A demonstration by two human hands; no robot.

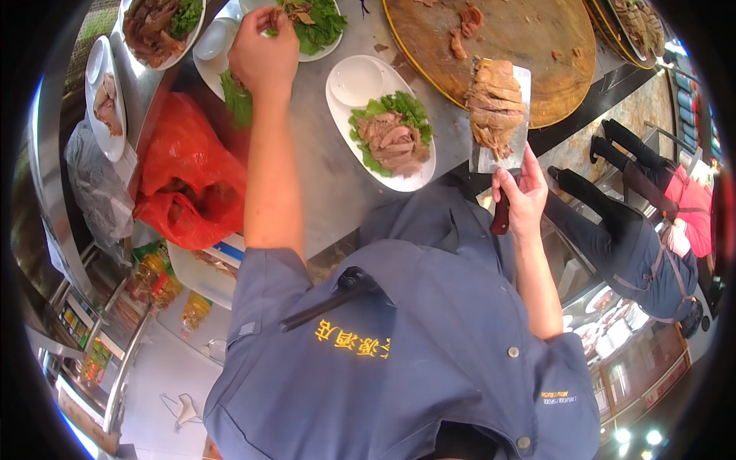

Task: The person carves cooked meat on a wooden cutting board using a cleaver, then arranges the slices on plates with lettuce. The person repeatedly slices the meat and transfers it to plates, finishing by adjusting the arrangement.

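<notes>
My right hand grips the dark wooden handle of a cleaver. On its broad blade lies a row of sliced cooked meat, held beside the round wooden chopping block. Over a plate of lettuce at the top, my left hand has its fingers drawn together near some meat shreds; whether it pinches any is hidden. Between my hands, an oval white plate holds lettuce under sliced meat, with a small round dish at its far end.
Beside my left forearm sits a red plastic bag. More plates of meat, one round and one oval, stand at left. Meat scraps lie on the block. Two people stand off to the right.
</notes>
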